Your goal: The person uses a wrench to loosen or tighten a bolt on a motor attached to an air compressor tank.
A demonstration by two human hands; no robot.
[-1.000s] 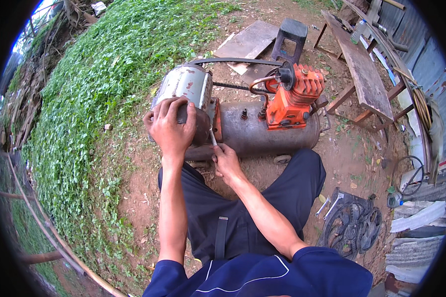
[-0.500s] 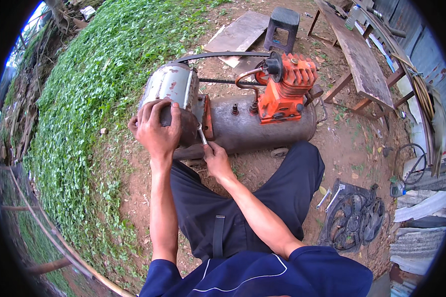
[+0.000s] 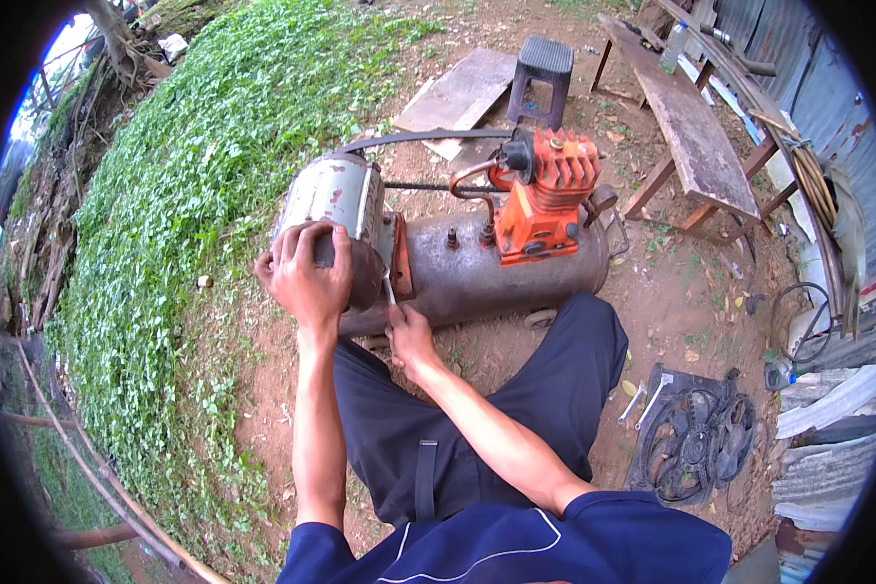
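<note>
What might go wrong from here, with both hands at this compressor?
The slim silver metal wrench might slip, knocking the right fingers against the flat orange metal bracket. The left fingers, resting over the dark rounded end of the silver cylindrical motor, could be pinched if it shifts.

A slim silvery wrench (image 3: 389, 288) slants beside a grey, rust-flecked cylindrical motor (image 3: 327, 195) with a dark near end.

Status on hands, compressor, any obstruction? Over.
Left hand spread on compressor motor. Right hand gripping wrench, tip near orange bracket. Left hand partly hides motor's end.
</note>
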